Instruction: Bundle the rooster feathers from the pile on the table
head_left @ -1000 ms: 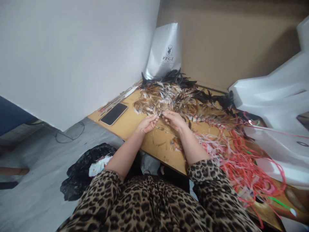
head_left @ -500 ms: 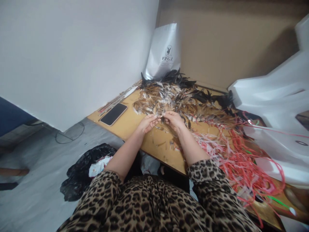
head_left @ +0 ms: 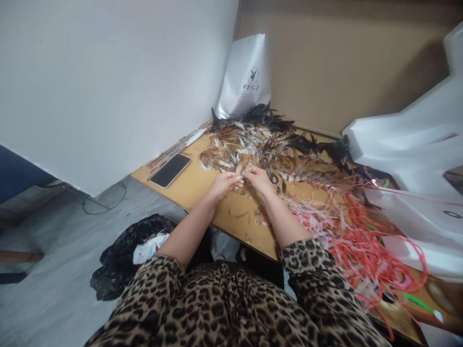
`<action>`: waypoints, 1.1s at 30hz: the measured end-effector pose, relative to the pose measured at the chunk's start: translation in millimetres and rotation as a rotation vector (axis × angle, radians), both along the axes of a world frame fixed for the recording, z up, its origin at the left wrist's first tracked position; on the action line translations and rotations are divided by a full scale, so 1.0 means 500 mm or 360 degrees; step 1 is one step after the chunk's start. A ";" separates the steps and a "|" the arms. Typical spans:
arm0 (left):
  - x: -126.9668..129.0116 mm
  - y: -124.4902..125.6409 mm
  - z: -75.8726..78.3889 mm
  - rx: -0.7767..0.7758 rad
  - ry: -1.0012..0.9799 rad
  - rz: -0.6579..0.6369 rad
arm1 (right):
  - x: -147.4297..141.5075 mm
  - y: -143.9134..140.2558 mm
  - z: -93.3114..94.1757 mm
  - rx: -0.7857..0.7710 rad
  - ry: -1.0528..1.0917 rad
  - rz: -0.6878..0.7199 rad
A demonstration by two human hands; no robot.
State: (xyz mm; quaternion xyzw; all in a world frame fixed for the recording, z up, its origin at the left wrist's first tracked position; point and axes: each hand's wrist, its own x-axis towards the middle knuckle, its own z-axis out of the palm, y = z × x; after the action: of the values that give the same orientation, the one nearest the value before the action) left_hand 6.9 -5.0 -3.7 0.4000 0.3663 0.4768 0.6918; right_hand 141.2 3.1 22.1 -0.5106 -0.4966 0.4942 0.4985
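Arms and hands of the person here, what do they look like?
The left grip and right grip are bare hands, no glove or watch visible. The left sleeve and right sleeve are leopard print, dark spots on tan-brown, roughly elbow-length.

Open tabletop between phone and feathers — red strands block right.

You have a dark-screened phone lying on the bench to your left. Ahead of you, a white bag printed PPGZ stands upright; a black plastic bag lies on the floor.
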 end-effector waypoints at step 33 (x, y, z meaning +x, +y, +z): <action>-0.016 0.006 0.012 -0.0335 -0.0603 0.0105 | 0.013 -0.001 0.011 -0.0274 0.0637 0.0349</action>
State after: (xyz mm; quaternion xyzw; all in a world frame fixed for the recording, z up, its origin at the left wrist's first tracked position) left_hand -0.9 -2.1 2.2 0.2166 0.2904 0.5248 0.7703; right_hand 147.9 2.4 27.8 -0.3862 -0.3964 0.6771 0.4851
